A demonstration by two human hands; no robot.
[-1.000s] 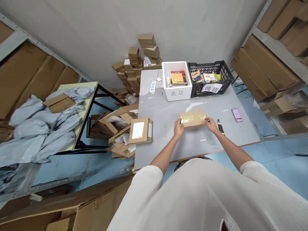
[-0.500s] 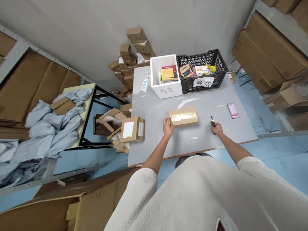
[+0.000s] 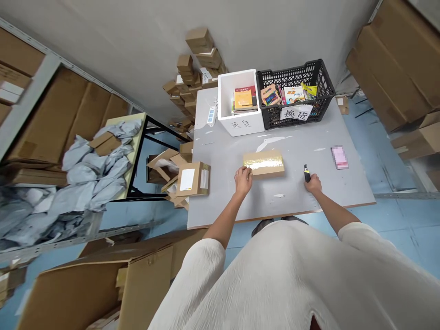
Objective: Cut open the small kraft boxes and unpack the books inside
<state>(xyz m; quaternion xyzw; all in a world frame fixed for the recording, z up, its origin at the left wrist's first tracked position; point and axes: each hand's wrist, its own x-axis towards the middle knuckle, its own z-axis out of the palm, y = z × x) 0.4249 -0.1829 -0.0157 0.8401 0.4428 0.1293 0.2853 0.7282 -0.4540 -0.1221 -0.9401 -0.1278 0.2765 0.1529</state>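
A closed cardboard box (image 3: 266, 173) with shiny tape along its top lies in the middle of the grey table. My left hand (image 3: 243, 180) grips its left front corner, the fingers bent over the edge. Off to the right, my right hand (image 3: 313, 183) is closed around the handle of a utility knife (image 3: 306, 174). The knife has a black and yellow handle and points away from me, apart from the box. Some of the handle is hidden in my fist.
Behind the box stand a white foam bin (image 3: 242, 126) and a black crate (image 3: 295, 120), both with books. A labelled carton (image 3: 194, 179) sits at the left edge of the table (image 3: 227, 206). A pixelated pink item (image 3: 339, 157) lies on the right; a power strip (image 3: 211, 115) lies at the back.
My left hand has shifted slightly right along the box's front left corner, its fingers now further over the edge. The knife stays in my right hand. The view has turned a little left.
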